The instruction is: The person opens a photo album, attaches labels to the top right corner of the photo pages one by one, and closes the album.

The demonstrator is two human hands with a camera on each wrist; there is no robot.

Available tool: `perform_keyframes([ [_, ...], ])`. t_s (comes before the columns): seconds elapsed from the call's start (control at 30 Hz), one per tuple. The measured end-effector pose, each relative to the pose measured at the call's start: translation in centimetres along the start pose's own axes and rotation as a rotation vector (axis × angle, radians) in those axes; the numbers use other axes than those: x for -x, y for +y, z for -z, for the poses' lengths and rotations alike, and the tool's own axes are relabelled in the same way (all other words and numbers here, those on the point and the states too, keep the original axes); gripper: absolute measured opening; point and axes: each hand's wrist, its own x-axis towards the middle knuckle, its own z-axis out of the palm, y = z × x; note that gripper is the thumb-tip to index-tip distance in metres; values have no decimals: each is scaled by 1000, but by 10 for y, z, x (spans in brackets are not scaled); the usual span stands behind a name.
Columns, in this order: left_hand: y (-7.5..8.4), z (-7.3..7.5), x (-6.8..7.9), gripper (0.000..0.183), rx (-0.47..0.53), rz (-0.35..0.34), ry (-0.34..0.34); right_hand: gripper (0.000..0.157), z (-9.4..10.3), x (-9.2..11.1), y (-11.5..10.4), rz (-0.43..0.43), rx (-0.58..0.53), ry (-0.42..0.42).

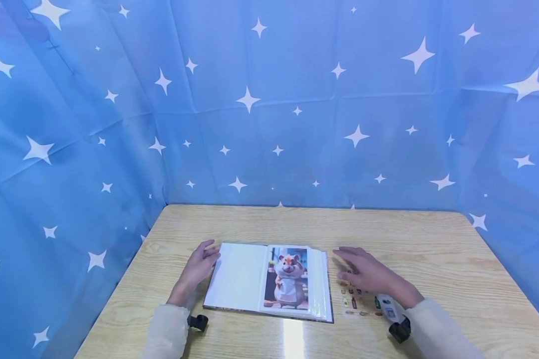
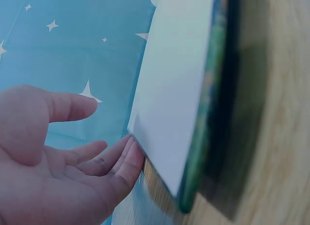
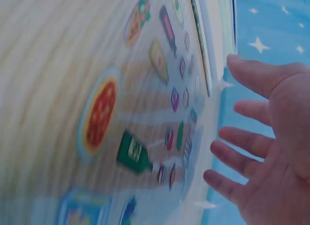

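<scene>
A photo album (image 1: 239, 276) lies open on the table, its left side a blank white inside cover. On the right side, a picture (image 1: 290, 281) of a hamster in a white apron tops a stack of clear-pocket pages. My left hand (image 1: 198, 268) is at the cover's left edge; in the left wrist view its extended fingers (image 2: 127, 169) meet the edge of the white board, thumb apart. My right hand (image 1: 369, 273) hovers beside the album's right edge, fingers spread and holding nothing. Beneath it lies a clear sheet of small food and bottle stickers (image 3: 100, 113), partly hidden by the hand.
The wooden table (image 1: 314, 227) reaches back to a blue curtain (image 1: 296, 144) with white stars, which also hangs along both sides. Each wrist wears a black strap mount (image 1: 199, 322). A bright reflection lies in front of the album.
</scene>
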Motion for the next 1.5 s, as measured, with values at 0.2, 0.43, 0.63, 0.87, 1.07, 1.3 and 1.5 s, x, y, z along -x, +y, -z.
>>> perform_keyframes([
  [0.2,-2,-1,-1,54,-1,1,14,61,9,10,8,-9,8,40],
  [0.43,-2,-2,-1,50,17,1,18,63,12,20,15,2,24,71],
  [0.63,-1,-2,-1,50,11,6,8,67,10,23,18,-22,21,38],
  [0.87,-1,0,-1,50,-3,7,-2,66,9,23,15,-51,16,19],
  [1.07,-1,0,1,51,-19,13,-4,64,8,25,14,-72,12,31],
  [1.3,3,-2,3,52,-36,-3,0,60,4,26,18,-75,11,85],
  [1.5,11,-4,7,52,-49,-23,19,55,2,27,22,-73,12,119],
])
